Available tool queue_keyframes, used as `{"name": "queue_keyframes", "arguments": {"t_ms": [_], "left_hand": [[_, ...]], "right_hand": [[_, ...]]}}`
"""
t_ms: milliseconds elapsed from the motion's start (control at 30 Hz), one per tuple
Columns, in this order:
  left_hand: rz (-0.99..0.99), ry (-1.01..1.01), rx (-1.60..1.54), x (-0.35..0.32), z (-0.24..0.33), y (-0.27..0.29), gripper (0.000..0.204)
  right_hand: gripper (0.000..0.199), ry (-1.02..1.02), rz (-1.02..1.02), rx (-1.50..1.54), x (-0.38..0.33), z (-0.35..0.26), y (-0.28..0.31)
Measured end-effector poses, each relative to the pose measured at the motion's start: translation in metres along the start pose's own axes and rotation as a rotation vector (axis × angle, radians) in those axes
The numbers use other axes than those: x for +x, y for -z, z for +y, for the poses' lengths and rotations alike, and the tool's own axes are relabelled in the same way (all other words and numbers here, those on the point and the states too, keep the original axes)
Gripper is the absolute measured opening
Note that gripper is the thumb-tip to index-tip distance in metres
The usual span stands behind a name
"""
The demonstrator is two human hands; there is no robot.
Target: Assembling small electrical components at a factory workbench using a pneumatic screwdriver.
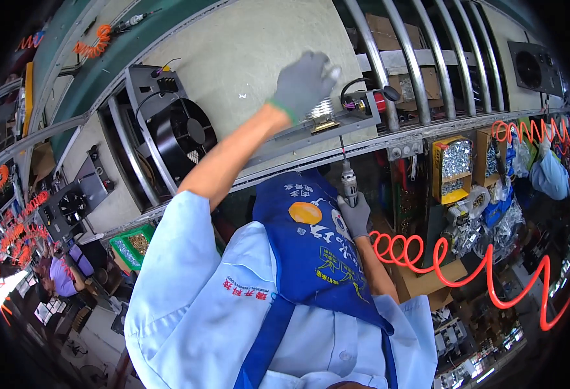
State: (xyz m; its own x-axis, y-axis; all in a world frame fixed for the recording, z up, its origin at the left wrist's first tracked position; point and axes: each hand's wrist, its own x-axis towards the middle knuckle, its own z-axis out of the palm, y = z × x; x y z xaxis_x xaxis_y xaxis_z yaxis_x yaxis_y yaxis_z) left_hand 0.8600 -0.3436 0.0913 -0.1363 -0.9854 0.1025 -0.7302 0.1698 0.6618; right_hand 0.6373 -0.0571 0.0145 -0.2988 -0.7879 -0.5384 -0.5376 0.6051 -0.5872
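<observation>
Grey conveyor bench w/ steel rails, cluttered workshop.

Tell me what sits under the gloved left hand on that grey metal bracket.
Under the left hand a ribbed silver metal part rests on the grey bracket, on a brass-coloured base. The glove covers its top, so what the fingers grip is hidden. The right hand holds a screwdriver below.
</observation>
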Motion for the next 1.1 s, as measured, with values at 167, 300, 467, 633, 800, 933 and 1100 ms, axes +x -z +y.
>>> {"name": "queue_keyframes", "arguments": {"t_ms": [167,300,467,633,800,933,1100], "left_hand": [[-0.336,-0.156,-0.124,-0.158,0.032,-0.009,0.023],[-0.346,0.335,0.100,-0.206,-0.034,-0.079,0.031],[-0.384,0.409,0.245,-0.214,-0.102,-0.133,0.037],[-0.266,0.591,-0.235,-0.209,-0.074,-0.129,0.029],[-0.381,0.725,-1.351,-0.215,-0.018,-0.110,0.022],[-0.509,0.726,-1.503,-0.216,0.002,-0.098,0.017],[-0.523,0.753,-1.378,-0.214,0.006,-0.095,0.016]], "right_hand": [[0.031,-0.016,-0.034,0.043,-0.015,0.015,0.015],[0.032,0.015,-0.001,0.027,-0.030,0.025,0.028],[0.032,0.028,-0.022,0.101,-0.055,0.032,0.043],[0.033,0.018,-0.036,0.169,-0.076,0.034,0.052],[0.035,0.105,-0.064,0.087,-0.092,0.041,0.059],[0.037,0.167,-0.110,0.060,-0.097,0.045,0.061],[0.038,0.168,-0.118,-0.007,-0.100,0.045,0.065]]}}
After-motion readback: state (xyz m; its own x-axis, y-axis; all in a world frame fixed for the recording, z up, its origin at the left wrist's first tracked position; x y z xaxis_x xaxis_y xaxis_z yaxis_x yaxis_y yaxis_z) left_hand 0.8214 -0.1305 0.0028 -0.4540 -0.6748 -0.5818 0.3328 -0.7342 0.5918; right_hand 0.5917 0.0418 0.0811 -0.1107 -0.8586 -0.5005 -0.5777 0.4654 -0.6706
